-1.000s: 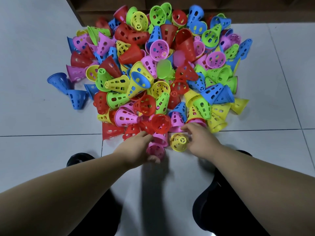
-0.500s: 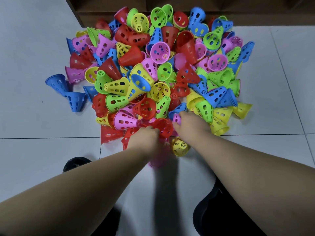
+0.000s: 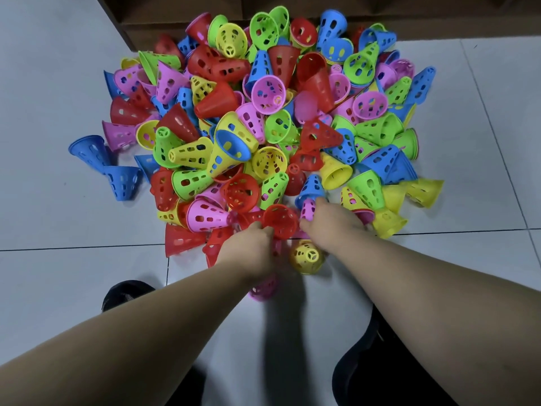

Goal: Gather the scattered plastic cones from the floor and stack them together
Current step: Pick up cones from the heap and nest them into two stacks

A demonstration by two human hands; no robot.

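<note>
Just right of the red cone (image 3: 281,221), the right hand (image 3: 332,227) pinched a pink cone (image 3: 307,208), its tip pointing away (that hand was nearer). The left hand (image 3: 251,250), at the red cone's near rim, gripped a blurred pink cone (image 3: 262,290).

Left hand (image 3: 248,250), right hand (image 3: 332,225) extended forward; fingers (image 3: 263,232) apparently curled.

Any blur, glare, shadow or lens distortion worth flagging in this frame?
Head view: the cone pile is sharp and evenly lit, without glare; the pink cone beneath the left hand is smeared by motion blur; soft arm shadows fall on the floor; the grout lines bow slightly, a wide-angle effect.
</note>
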